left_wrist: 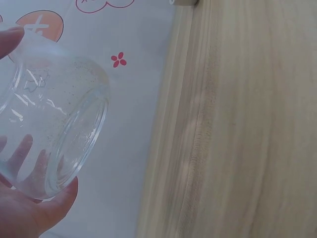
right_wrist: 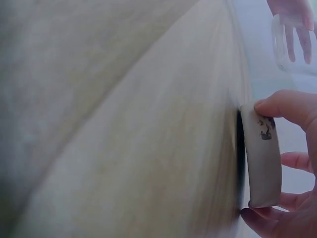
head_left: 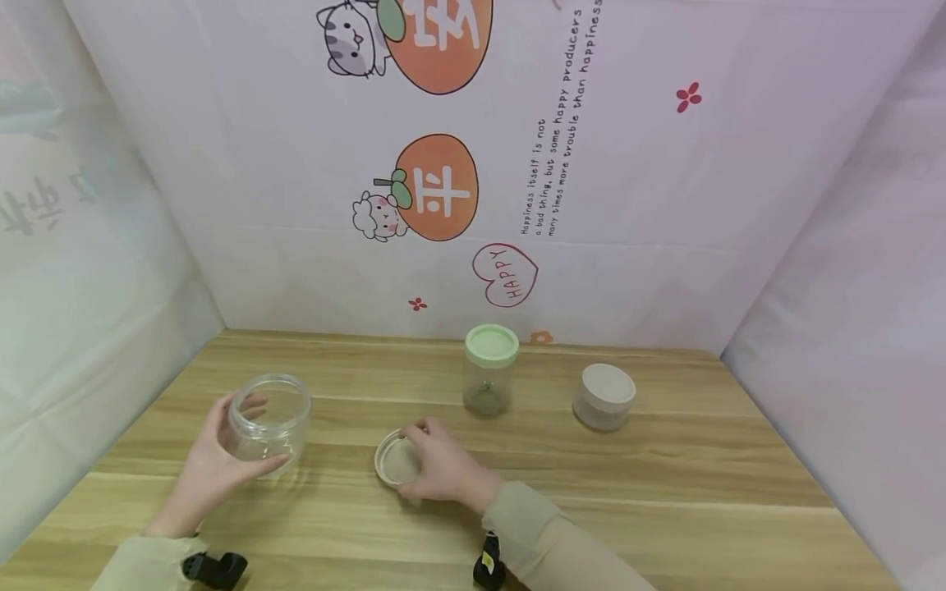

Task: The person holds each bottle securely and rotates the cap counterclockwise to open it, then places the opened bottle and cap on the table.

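On the left side of the table, my left hand (head_left: 210, 468) grips a clear, open-topped jar (head_left: 277, 431), its thumb and fingers spread around the wall. The left wrist view shows the see-through jar (left_wrist: 74, 79) with fingers visible through it. Near the middle, my right hand (head_left: 449, 469) pinches a round, off-white lid (head_left: 397, 461) by its rim. In the right wrist view the lid (right_wrist: 264, 163) is edge-on, close over the wood, with a small dark print on its side. Jar and lid are apart.
A clear jar with a green lid (head_left: 491, 349) stands at the back middle of the wooden table (head_left: 665, 492). Right of it is a low jar with a white lid (head_left: 608, 387). Printed white cloth (head_left: 628, 164) hangs behind and along both sides.
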Demonstrator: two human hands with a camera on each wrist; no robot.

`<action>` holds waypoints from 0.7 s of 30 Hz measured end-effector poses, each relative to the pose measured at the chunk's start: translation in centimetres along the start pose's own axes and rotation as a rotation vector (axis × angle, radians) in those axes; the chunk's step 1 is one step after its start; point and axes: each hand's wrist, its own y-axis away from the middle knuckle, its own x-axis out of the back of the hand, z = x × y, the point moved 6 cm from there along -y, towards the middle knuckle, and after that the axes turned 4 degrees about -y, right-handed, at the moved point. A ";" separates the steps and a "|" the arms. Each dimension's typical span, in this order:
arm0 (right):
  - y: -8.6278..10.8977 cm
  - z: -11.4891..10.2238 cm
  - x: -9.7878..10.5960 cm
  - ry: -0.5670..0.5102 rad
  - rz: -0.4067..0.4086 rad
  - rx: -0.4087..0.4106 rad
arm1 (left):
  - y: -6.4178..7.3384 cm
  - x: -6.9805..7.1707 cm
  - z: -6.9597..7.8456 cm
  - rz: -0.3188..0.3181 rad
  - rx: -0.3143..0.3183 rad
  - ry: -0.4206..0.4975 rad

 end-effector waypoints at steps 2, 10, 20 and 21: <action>-0.2 0.1 -0.2 0.000 -0.003 -0.006 | 0.0 0.0 -0.1 0.001 0.001 -0.005; -0.6 0.0 -0.7 0.037 -0.006 0.004 | 0.0 0.2 0.2 0.013 0.000 -0.020; -0.7 -0.7 -0.9 0.075 -0.001 -0.003 | 0.0 0.2 0.5 0.001 -0.012 -0.016; -0.7 -0.7 -1.0 0.078 -0.004 -0.006 | 0.0 0.2 0.5 -0.002 -0.013 -0.010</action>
